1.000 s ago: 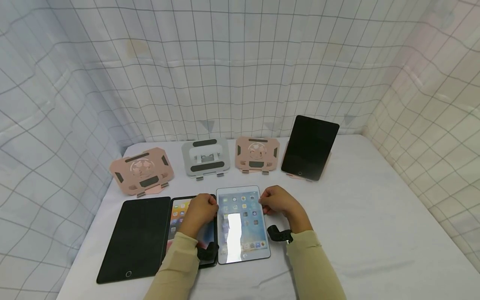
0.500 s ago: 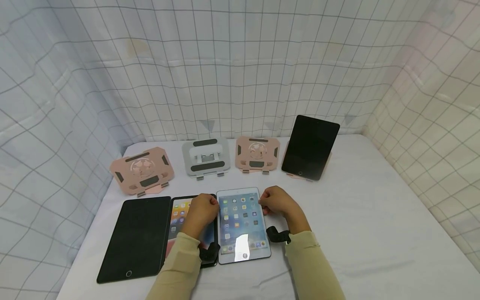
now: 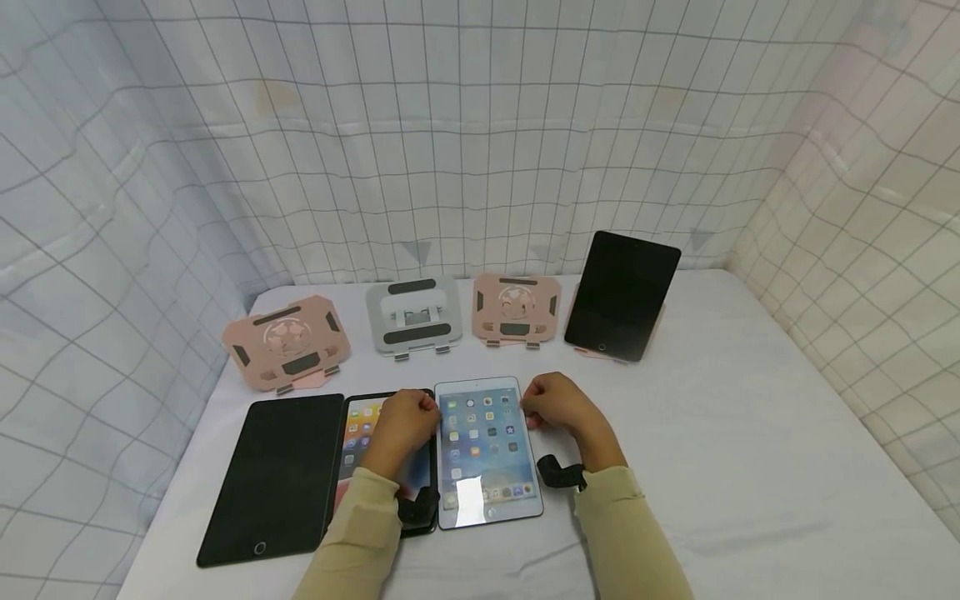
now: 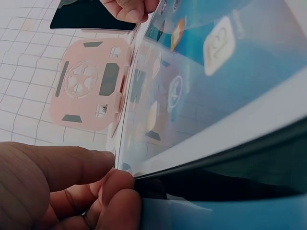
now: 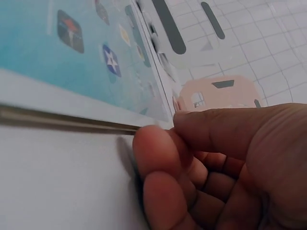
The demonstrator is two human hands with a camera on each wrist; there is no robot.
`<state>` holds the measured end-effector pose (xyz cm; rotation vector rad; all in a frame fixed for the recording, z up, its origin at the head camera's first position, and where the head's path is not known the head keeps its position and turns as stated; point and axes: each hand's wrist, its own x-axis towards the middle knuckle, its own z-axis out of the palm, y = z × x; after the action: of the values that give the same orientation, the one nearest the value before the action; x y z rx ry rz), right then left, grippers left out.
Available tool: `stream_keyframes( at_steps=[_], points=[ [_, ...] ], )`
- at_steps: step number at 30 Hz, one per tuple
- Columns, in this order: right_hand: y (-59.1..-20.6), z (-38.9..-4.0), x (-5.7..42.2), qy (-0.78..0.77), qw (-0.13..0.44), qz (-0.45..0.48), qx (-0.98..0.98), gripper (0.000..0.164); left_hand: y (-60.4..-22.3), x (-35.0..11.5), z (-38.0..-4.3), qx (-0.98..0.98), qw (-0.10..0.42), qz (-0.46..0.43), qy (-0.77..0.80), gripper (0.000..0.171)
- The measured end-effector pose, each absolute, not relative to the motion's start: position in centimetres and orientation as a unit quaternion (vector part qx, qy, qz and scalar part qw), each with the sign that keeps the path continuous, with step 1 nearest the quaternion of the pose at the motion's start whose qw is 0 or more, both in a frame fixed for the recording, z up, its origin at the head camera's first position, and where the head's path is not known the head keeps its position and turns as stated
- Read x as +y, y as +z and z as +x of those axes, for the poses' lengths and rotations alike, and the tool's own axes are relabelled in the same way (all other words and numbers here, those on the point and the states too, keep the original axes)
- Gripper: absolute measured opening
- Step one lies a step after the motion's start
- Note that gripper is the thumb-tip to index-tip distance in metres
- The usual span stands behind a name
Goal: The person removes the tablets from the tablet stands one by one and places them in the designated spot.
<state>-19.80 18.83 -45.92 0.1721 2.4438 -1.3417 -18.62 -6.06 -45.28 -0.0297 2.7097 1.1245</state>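
A white-framed tablet [image 3: 487, 442] with its screen lit and showing app icons is in the middle of the head view. My left hand [image 3: 405, 421] pinches its left side near the far corner, and my right hand [image 3: 558, 402] pinches the opposite side. Close up in the left wrist view, thumb and fingers meet at the corner of the white tablet [image 4: 220, 129]. The right wrist view has a shadowed gap under the tablet's edge, beside the curled fingers [image 5: 156, 151]. Under my left forearm lies a black-framed tablet [image 3: 348, 458], lit and partly hidden.
A larger dark tablet [image 3: 273, 475] lies at the left. Behind stand a pink tablet stand [image 3: 258, 354], a grey stand [image 3: 375, 312] and another pink stand [image 3: 487, 312]. At the far right a black tablet [image 3: 622, 292] leans on a stand. Gridded curtains surround the white table [image 3: 750, 467].
The white tablet's far edge has come down slightly, and the glare on its screen has shrunk and slid toward the near edge. Both hands keep their grip in nearly the same places.
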Motion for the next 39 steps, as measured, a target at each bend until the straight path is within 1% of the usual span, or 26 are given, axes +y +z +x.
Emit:
stream_keyframes(
  at_steps=[8,14,19,23,27,33,39],
  points=[
    [-45.0,-19.8,20.0,-0.445,0.136,0.046,0.884,0.012,-44.9,-5.8,-19.0,0.925,0.108,0.012,0.364,0.016],
    [-44.0,-19.8,21.7,-0.443,0.122,0.038,0.888,0.013,-43.6,-4.9,-19.7,0.917,0.107,0.053,0.38,0.022],
    [-43.4,-19.7,23.8,-0.467,0.105,0.046,0.877,0.019,-42.6,-3.7,-20.9,0.912,0.095,0.101,0.386,0.023],
    [-43.2,-19.6,25.5,-0.487,0.074,0.054,0.869,0.026,-42.3,-2.5,-22.0,0.904,0.1,0.13,0.394,0.024],
    [-42.9,-19.5,27.1,-0.498,0.039,0.068,0.864,0.031,-42.3,-1.0,-23.2,0.887,0.121,0.154,0.419,0.023],
    [-42.2,-19.2,29.6,-0.509,0.017,0.084,0.856,0.039,-42.3,1.9,-24.8,0.863,0.135,0.167,0.456,0.021],
    [-41.7,-19.0,31.9,-0.499,-0.007,0.094,0.861,0.041,-41.3,4.9,-26.1,0.855,0.113,0.188,0.471,0.019]
  ],
)
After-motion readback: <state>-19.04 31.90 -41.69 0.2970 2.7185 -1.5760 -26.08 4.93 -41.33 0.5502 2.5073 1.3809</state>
